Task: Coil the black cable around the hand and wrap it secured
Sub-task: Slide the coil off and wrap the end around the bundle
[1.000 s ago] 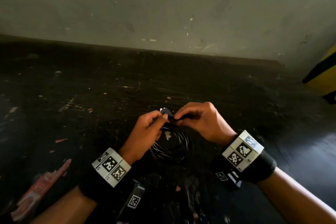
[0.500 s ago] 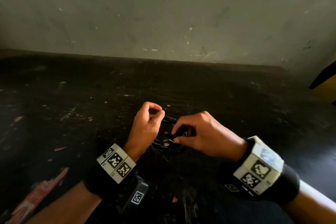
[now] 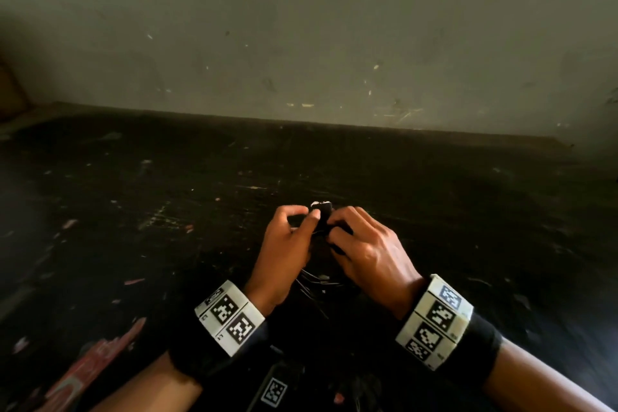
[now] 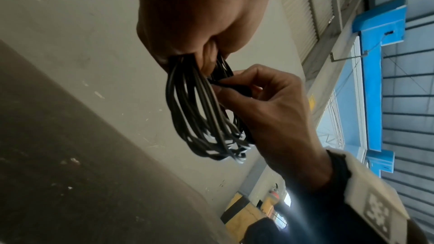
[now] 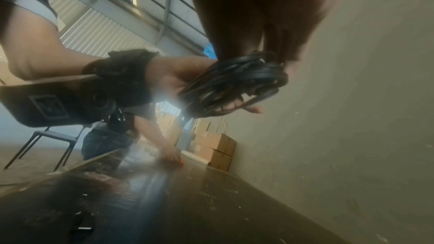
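The black cable (image 3: 314, 281) is gathered into a bundle of several loops, held above the dark table (image 3: 167, 211). My left hand (image 3: 302, 221) grips the top of the bundle, and the loops (image 4: 199, 108) hang below its fingers. Close against it, my right hand (image 3: 334, 231) pinches a strand of the cable (image 4: 231, 84) at the bundle's neck. A plug end (image 3: 321, 207) sticks up between the two hands. Seen from the right wrist, the coil (image 5: 234, 81) lies across the left palm (image 5: 169, 73).
A grey wall (image 3: 301, 43) rises behind the scuffed table. A red paper scrap (image 3: 87, 368) lies at the near left. In the right wrist view there are a chair (image 5: 47, 136), stacked cardboard boxes (image 5: 216, 146) and another person bent over the floor (image 5: 150, 131).
The hands have drawn tight together. The coil, earlier a wide ring hanging between them, is now squeezed into a narrow bundle, and the plug end pokes up between the fingers.
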The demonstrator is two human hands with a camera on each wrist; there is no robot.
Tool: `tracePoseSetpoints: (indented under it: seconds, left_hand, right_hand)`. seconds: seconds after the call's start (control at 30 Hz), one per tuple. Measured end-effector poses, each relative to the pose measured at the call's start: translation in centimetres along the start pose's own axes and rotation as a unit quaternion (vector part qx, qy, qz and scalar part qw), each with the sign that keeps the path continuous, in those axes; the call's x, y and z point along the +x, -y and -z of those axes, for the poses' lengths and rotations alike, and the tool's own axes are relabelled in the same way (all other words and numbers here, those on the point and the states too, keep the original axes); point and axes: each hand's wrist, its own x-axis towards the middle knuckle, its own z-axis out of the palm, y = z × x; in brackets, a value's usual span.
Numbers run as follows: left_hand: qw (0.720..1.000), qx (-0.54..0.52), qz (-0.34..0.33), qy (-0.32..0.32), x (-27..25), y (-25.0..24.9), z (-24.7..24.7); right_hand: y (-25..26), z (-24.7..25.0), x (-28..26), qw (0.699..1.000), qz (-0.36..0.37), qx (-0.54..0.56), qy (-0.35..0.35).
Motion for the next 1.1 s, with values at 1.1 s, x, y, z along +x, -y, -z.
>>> tracePoseSetpoints:
  seconds: [1.1]
  left_hand:
    - [0.937, 0.221, -0.228, 0.149, -0.5, 1.5, 1.9]
  right_hand:
    - [-1.8, 0.1, 0.7, 0.808, -0.33, 0.48, 0.089]
